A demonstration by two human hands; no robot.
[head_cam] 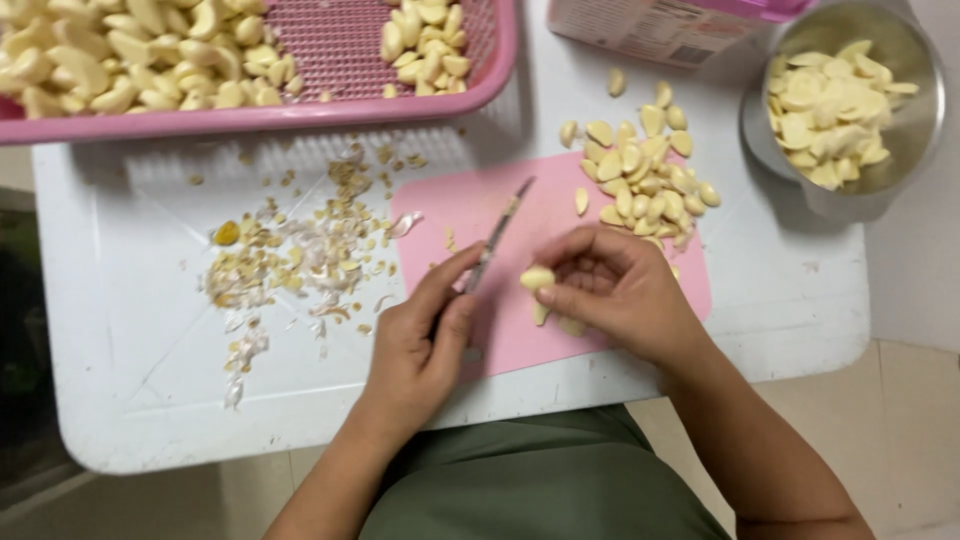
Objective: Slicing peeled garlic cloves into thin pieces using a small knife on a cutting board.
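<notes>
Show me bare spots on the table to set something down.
Bare: white table below the peel scraps; strip between pink board and steel bowl. Crowded: board's upper right with garlic cloves; pink basket along the top.

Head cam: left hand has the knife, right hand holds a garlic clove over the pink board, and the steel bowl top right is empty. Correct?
Not quite. The head view shows the steel bowl holding sliced garlic, not empty. The rest stands: the left hand has the knife, and the right hand holds a garlic clove over the pink board.
</notes>
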